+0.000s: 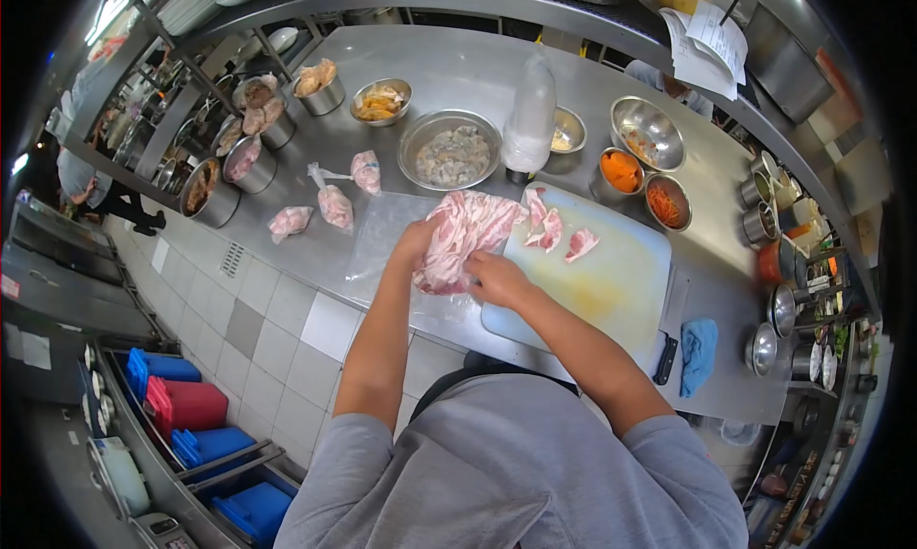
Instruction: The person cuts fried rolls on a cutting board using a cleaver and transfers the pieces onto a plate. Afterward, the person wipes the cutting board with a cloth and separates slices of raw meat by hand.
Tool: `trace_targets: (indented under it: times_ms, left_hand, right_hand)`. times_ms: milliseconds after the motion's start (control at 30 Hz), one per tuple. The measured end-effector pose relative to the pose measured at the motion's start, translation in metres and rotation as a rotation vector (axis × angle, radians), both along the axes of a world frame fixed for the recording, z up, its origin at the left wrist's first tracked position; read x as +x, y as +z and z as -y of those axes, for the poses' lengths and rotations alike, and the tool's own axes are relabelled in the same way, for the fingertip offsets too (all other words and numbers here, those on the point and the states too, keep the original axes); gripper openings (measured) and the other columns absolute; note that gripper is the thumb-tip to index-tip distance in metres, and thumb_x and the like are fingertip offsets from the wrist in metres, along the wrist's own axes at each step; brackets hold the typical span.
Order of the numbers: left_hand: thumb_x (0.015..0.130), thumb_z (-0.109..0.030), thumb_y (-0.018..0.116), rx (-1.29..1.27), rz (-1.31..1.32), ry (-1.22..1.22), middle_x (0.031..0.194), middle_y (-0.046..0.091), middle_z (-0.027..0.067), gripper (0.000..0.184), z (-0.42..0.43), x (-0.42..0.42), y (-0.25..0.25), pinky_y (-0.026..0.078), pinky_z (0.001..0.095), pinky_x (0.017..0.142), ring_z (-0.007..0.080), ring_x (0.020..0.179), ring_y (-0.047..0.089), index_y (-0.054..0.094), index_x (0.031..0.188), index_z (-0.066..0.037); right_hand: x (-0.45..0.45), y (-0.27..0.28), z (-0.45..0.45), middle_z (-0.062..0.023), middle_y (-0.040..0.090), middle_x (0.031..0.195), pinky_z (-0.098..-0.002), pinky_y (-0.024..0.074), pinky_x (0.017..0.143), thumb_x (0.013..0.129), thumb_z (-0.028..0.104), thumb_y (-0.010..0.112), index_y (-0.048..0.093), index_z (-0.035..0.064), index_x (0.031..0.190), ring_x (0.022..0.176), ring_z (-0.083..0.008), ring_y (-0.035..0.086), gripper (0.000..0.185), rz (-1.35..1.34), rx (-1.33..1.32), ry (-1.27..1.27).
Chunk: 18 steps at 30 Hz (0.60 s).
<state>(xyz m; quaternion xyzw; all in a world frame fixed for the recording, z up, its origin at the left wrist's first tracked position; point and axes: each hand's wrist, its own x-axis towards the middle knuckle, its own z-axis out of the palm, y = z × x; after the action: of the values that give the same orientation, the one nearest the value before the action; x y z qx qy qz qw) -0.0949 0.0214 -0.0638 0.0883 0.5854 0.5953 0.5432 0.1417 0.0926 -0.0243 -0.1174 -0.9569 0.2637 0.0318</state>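
Observation:
A wide piece of raw sliced meat [468,226], pink with white fat streaks, hangs between my hands over a clear plastic sheet [375,234] and the left edge of a white cutting board [621,306]. My left hand [413,243] is closed on the meat's left edge. At its lower right edge, my right hand [499,280] grips it with bent fingers; the fingertips are partly hidden. Small meat pieces [544,229] lie on the board's far left part. To the left are tied plastic bags of meat [334,206].
Behind the meat stand a bowl of shrimp [450,153] and a bagged upright bottle [531,119]. Bowls of orange vegetables [621,172] are at the back right. A knife [666,358] and a blue cloth [698,356] lie right of the board. Metal pots [210,194] line the left edge.

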Motion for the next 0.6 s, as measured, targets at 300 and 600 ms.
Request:
trace_targets:
  times_ms: [300,600]
  left_hand:
    - [0.087,-0.020,0.072,-0.085,-0.717,-0.096,0.110,0.075,0.0233,0.047,0.002,0.006,0.002,0.058,0.0417,0.088,0.0323,0.100,0.075,0.067,0.125,0.007]
    - [0.081,-0.029,0.075,-0.295,-1.234,-0.119,0.102,0.074,0.0316,0.048,-0.019,0.007,-0.001,0.055,0.0498,0.089,0.0489,0.098,0.071,0.073,0.112,0.008]
  right_hand:
    - [-0.007,-0.004,0.007,-0.0205,0.066,0.117,-0.0476,0.0517,0.100,0.083,0.014,0.076,0.052,0.0130,0.152,0.113,-0.0410,0.063,0.073,-0.105,-0.037,-0.098]
    - [-0.024,-0.002,0.008,-0.0164,0.065,0.122,-0.0483,0.0519,0.101,0.082,0.010,0.072,0.063,0.0129,0.143,0.119,-0.0368,0.061,0.062,0.021,0.084,-0.090]
